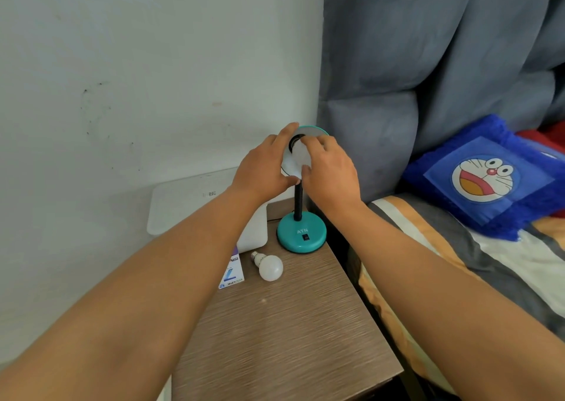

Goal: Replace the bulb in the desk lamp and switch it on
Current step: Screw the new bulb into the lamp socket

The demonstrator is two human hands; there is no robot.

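Bulb [300,156] at lamp shade [315,131], in right hand [331,171] grip.

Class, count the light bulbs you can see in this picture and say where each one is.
2. One bulb is at the lamp shade, gripped by the right hand. The other bulb lies loose on the bedside table, near the lamp base. None seem hidden.

left hand [265,168]: curled, extended | right hand [328,172]: fingers pinched

Teal lamp base [301,236], white bulb [270,267], brown wood-grain table [284,333], blue pillow [486,174].
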